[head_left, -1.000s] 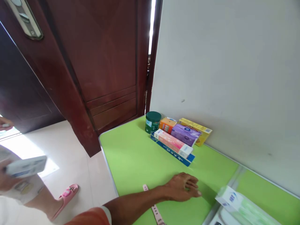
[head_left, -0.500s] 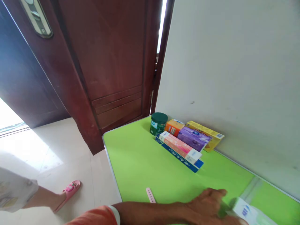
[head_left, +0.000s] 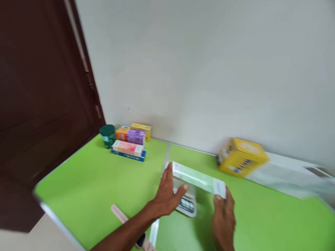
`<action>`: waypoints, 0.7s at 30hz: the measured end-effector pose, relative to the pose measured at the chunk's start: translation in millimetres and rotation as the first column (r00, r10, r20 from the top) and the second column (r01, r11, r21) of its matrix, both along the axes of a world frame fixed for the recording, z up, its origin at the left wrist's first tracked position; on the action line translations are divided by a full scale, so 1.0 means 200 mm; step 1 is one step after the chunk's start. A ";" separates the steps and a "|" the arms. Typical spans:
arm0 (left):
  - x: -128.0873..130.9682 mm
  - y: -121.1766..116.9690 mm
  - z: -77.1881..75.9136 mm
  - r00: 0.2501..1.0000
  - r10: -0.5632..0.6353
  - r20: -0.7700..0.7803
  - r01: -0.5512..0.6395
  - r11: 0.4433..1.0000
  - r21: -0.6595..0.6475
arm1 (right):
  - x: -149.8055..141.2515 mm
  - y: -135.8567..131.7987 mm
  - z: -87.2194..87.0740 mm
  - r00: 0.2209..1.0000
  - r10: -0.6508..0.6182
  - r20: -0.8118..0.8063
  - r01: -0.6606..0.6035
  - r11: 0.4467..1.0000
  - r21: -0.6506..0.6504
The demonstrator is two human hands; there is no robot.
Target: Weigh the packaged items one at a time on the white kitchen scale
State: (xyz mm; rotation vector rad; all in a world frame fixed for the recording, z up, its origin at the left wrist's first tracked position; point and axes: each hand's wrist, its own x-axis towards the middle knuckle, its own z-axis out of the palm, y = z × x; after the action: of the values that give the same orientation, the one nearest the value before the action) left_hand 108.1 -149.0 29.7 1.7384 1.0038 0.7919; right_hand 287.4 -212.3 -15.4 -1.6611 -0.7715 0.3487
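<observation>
Between my two hands is a long white-and-green toothpaste box (head_left: 197, 178), raised above the table. My left hand (head_left: 166, 197) is against its left end, the thumb stretched out below the box. My right hand (head_left: 223, 216) grips its right end with thumb and fingers. Under the box lies a small white device (head_left: 186, 206) with a dark panel of round white marks, possibly a scale. The box and my left hand cover part of it. A pale pink watch (head_left: 119, 213) lies near my left forearm, which hides part of the strap.
On the green table (head_left: 86, 188), a pink-and-white box (head_left: 128, 147) rests on a blue box (head_left: 131, 156). Behind are a green jar (head_left: 108, 136), an orange box (head_left: 122, 133), a purple pack (head_left: 136, 136) and a yellow box (head_left: 146, 131). A larger yellow box (head_left: 242, 157) stands by the wall.
The view has swung right, away from the door and the other person's foot. The toothpaste box, blurred beside one hand before, is now held up between both hands.
</observation>
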 end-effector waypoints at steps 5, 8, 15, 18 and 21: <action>0.25 -0.11 0.03 0.973 -0.232 -0.005 0.231 0.970 -0.073 | 0.22 -0.14 0.07 0.969 -0.246 -0.036 0.243 0.968 -0.061; 0.44 -0.15 -0.04 0.946 -0.325 0.009 0.324 0.938 -0.124 | 0.42 -0.24 0.04 0.951 -0.306 -0.038 0.301 0.948 -0.104; 0.83 -0.11 -0.20 0.912 -0.410 -0.024 0.396 0.892 -0.218 | 0.82 -0.29 -0.13 0.948 -0.318 -0.004 0.310 0.926 -0.215; 0.94 -0.03 -0.22 0.911 -0.407 -0.070 0.387 0.901 -0.196 | 0.94 -0.19 -0.15 0.961 -0.268 0.066 0.276 0.927 -0.253; 1.04 0.07 -0.22 0.910 -0.405 -0.090 0.385 0.905 -0.179 | 1.04 -0.07 -0.15 0.962 -0.214 0.168 0.249 0.942 -0.227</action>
State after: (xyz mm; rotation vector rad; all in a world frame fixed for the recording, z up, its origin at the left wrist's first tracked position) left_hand 315.5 -135.8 -14.9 1.7897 0.7333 0.3367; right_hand 494.5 -226.3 -46.2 -2.0066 -0.6457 0.1649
